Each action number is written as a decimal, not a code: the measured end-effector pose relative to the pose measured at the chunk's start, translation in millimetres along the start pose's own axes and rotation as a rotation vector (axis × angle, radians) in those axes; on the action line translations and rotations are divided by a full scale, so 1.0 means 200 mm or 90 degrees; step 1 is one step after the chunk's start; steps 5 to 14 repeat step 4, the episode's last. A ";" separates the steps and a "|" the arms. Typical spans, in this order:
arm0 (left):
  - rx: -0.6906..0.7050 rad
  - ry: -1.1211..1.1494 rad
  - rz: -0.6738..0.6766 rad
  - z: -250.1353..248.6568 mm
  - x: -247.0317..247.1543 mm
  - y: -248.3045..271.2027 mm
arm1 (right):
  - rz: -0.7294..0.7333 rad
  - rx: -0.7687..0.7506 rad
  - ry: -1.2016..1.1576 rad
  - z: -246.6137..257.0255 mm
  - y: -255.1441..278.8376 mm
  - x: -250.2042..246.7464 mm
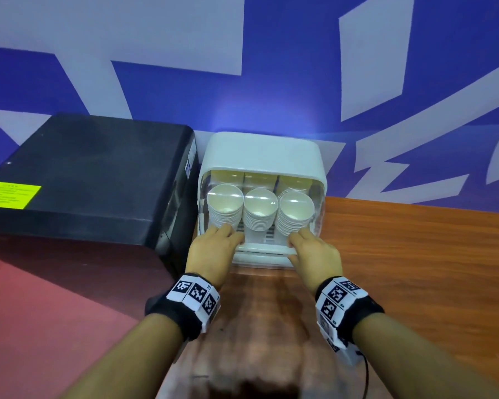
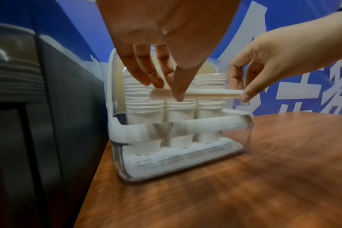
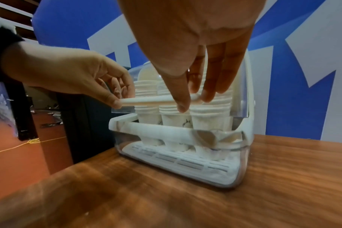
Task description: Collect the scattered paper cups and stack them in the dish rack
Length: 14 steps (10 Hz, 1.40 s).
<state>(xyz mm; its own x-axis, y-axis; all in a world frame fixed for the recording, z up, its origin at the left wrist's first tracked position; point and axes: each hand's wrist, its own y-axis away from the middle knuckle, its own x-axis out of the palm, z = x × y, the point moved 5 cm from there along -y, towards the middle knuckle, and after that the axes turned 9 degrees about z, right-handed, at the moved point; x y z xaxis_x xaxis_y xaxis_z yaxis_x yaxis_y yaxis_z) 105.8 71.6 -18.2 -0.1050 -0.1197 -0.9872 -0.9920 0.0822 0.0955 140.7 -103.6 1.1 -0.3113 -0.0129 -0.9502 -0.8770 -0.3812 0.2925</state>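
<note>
Blue-and-white wall behind table (image 1: pixel 415 254); dish rack (image 1: pixel 262 151) holding stacked cups (image 1: pixel 261 210). Lid handle (image 2: pixel 195 94) lying crosswise, pinched by left hand (image 1: pixel 213 249) and right hand (image 1: pixel 314 251), cups just beyond both grips.

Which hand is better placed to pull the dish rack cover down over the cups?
Probably neither alone. The left hand pinches the left end of the cover's white handle bar, the right hand the right end. Pulled together, the clear cover likely comes down evenly over the cup stacks.
</note>
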 end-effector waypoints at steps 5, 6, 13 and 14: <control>-0.069 0.052 0.124 -0.03 -0.05 0.03 | 0.107 -0.017 -0.064 -0.02 0.04 0.05; -0.069 0.052 0.124 -0.03 -0.05 0.03 | 0.107 -0.017 -0.064 -0.02 0.04 0.05; -0.069 0.052 0.124 -0.03 -0.05 0.03 | 0.107 -0.017 -0.064 -0.02 0.04 0.05; -0.069 0.052 0.124 -0.03 -0.05 0.03 | 0.107 -0.017 -0.064 -0.02 0.04 0.05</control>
